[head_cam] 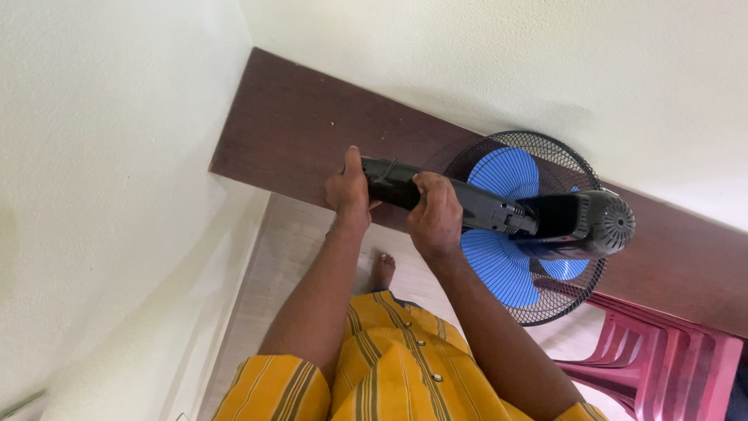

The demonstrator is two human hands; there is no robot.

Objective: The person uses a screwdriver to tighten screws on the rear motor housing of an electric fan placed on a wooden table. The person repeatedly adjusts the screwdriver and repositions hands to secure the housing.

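Hands both wrap a black fan body [499, 214] held out ahead on outstretched arms, left hand [348, 191] clamped on its narrow end, right hand [435, 214] gripping mid-body, blue-bladed fan head [510, 226] beyond, above a red plastic chair [670, 355].

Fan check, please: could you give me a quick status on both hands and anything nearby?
Left hand and right hand both gripping the fan's black neck. Blue-bladed fan held against the dark wooden panel. Red plastic chair close beside.
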